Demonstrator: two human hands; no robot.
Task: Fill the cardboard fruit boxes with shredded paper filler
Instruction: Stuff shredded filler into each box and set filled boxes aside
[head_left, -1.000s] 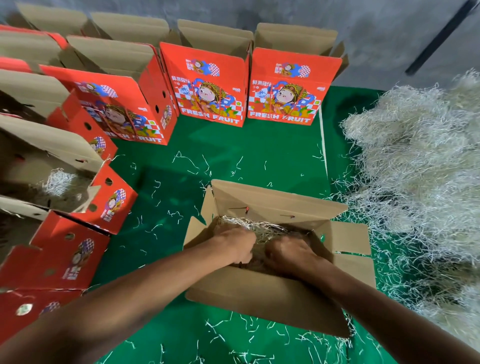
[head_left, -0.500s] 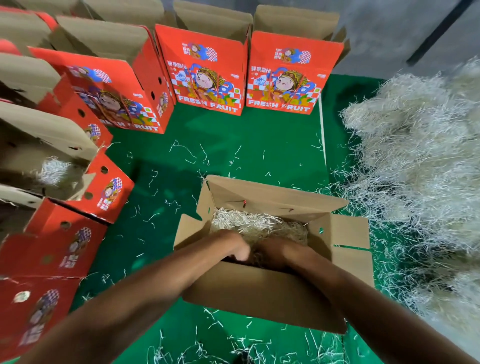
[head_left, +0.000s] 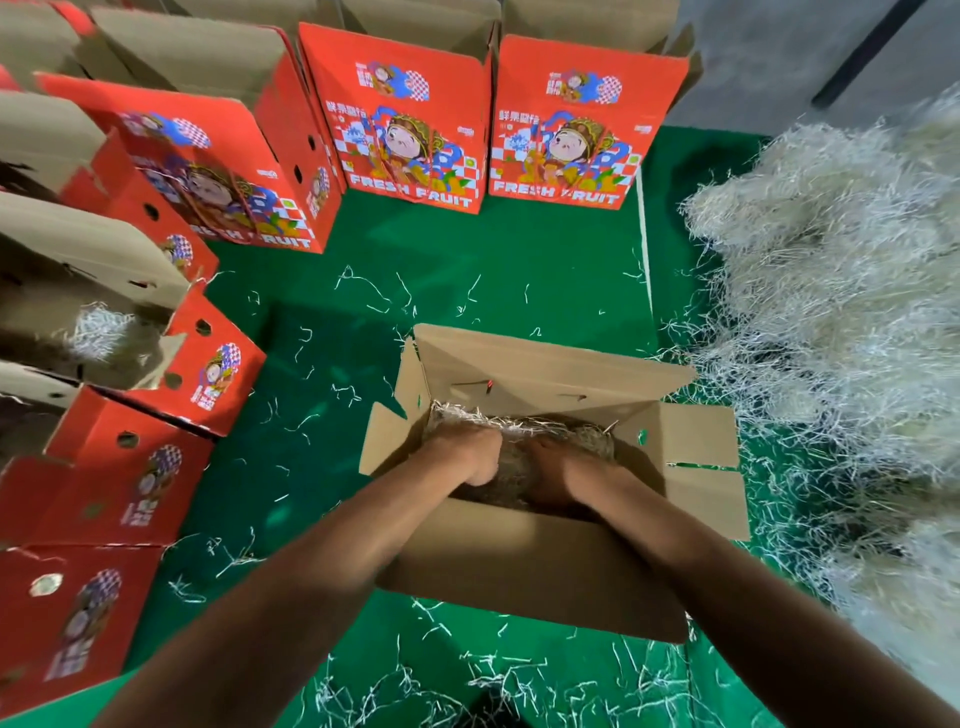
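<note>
An open brown cardboard fruit box stands on the green mat in front of me with its flaps spread. A wad of pale shredded paper lies inside it, against the far wall. Both my hands are down in the box on this filler. My left hand has its fingers curled down into the paper. Close beside it, my right hand also digs curled fingers into the paper. The fingertips of both hands are hidden in the filler.
A big heap of shredded paper lies along the right side. Several red "FRESH FRUIT" boxes stand open along the back and left; one on the left holds some filler. Loose strands litter the green mat.
My hands stay inside the box, kneading the filler; they have shifted a little toward the near wall and the paper is pressed lower. My view has tipped slightly downward.
</note>
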